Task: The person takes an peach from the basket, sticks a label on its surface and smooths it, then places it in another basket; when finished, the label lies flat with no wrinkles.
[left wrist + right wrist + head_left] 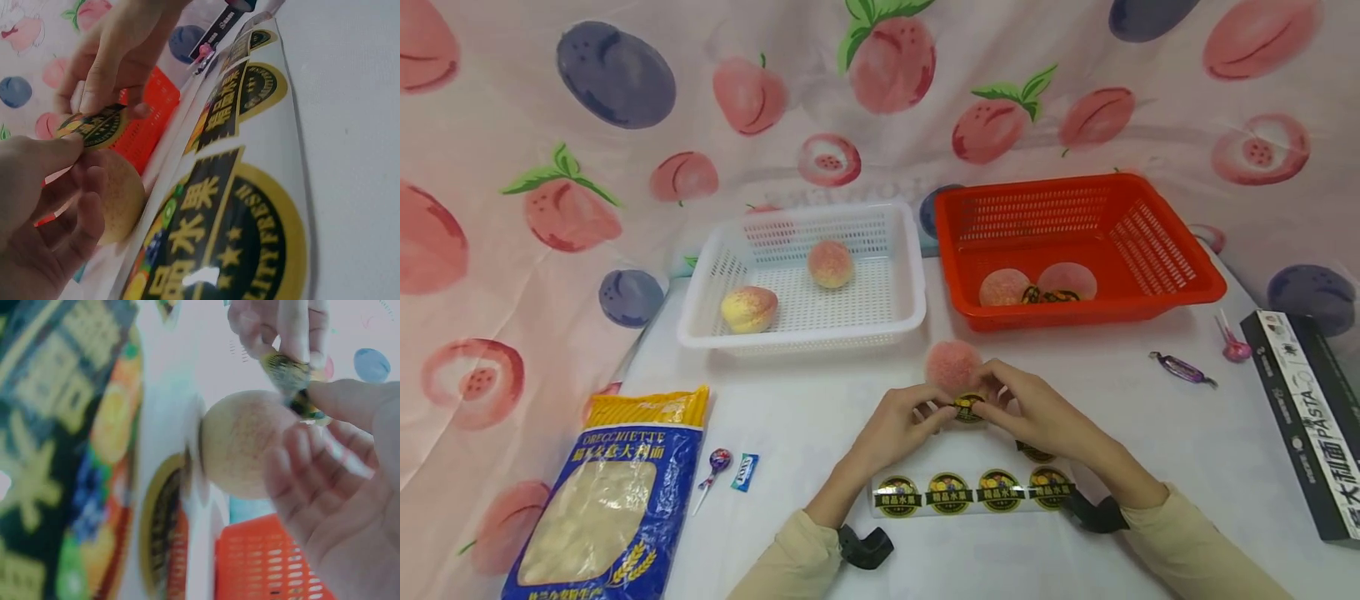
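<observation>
Between both hands is a round black-and-gold fruit sticker (967,407), off its sheet. My left hand (904,425) pinches its left edge with thumb and fingers, while my right hand (1032,410) pinches the right edge. Just behind the sticker a pink peach (952,367) sits on the white table, and in the right wrist view the peach (244,444) stands close beside the fingers. In front of the hands lies a clear sheet of stickers (936,511) with a row of round labels. Another sticker (1035,452) shows partly under the right hand.
A white basket (805,340) at the back holds two peaches. Beside it a red basket (1097,312) holds two more, with stickers visible. A pasta bag (602,500), lollipop (720,460) and small candy (745,472) lie left; a wrapped candy (1183,368) and pasta box (1303,417) lie right.
</observation>
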A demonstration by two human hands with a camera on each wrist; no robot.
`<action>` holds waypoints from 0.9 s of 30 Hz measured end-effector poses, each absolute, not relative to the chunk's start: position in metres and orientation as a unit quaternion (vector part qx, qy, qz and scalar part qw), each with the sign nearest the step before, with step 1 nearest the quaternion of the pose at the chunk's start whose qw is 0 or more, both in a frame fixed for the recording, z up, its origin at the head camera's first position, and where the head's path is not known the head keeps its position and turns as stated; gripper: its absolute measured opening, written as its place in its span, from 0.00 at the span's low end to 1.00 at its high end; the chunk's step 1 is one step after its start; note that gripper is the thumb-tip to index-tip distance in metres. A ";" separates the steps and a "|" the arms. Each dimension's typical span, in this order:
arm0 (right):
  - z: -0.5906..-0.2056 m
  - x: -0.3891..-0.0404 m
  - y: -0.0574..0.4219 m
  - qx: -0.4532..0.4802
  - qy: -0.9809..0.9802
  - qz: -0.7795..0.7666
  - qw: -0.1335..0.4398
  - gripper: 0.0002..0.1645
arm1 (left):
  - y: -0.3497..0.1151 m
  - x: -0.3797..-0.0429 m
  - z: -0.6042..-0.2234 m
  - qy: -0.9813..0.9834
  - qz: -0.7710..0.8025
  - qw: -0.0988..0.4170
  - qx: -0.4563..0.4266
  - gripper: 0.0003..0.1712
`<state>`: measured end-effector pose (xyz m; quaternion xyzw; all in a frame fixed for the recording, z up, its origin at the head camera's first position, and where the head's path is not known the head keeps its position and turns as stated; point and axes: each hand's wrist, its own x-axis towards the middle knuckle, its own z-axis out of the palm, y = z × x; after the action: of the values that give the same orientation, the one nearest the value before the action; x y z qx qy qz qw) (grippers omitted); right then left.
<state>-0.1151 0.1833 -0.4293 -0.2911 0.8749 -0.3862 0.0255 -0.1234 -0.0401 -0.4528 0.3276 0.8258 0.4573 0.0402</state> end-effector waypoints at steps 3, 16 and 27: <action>-0.433 -0.118 0.183 -0.248 0.889 -0.384 0.031 0.11 | -0.042 -0.126 -0.457 0.822 0.493 0.035 0.283 0.08; -0.442 -0.125 0.178 -0.188 0.912 -0.363 -0.010 0.05 | -0.031 -0.134 -0.456 0.872 0.443 -0.063 0.199 0.10; -0.444 -0.128 0.179 -0.163 0.916 -0.365 -0.025 0.05 | -0.027 -0.132 -0.451 0.918 0.325 -0.136 0.180 0.19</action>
<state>-0.1283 0.1791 -0.4437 -0.1630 0.9162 -0.3652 -0.0254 -0.1317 -0.0274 -0.4506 0.1799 0.9183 0.3254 -0.1362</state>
